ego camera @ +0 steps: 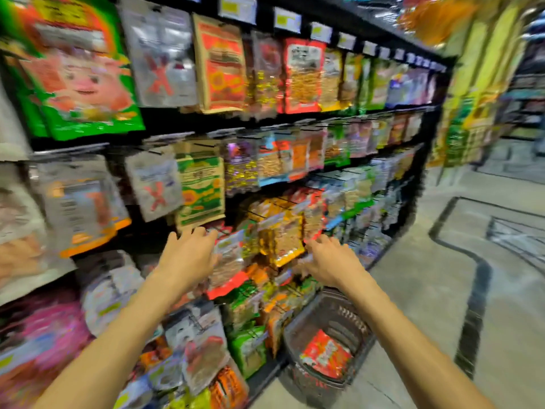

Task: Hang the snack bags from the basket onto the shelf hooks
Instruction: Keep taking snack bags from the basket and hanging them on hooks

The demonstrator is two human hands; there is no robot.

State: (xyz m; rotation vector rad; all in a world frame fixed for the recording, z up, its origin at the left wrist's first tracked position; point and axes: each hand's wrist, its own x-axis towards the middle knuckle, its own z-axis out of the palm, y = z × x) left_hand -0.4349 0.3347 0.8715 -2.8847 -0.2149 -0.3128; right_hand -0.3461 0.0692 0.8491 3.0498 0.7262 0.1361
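Heavy motion blur throughout. Both arms reach forward to the black shelf (165, 119), which is packed with hanging snack bags. The left hand (188, 252) is palm-down with its fingers (203, 233) spread and slightly curved. The tips are at the top edge of a clear bag (228, 261), which shows brownish contents and a red strip along its bottom. Thumb side touches that bag, but I cannot tell whether it is actually gripped; blur hides the contact. Just above these fingers hangs a tan bag (200, 190) with green bands and an orange sunflower print. The right hand (328, 261) is also palm-down, fingers (314, 243) stretched fairly straight and holding nothing. The tips are at the right edge of a gold bag (284, 240), shiny foil with a clear window of yellow-brown snacks and an orange lower corner. This bag hangs between the two sets of fingers. Below the right fingers, well apart, a dark slotted basket (348, 317) sits on the floor (427, 290) against the shelf base. One red snack bag (326, 357) lies flat in its bottom, glossy, red with white and yellow print, details too blurred to read.
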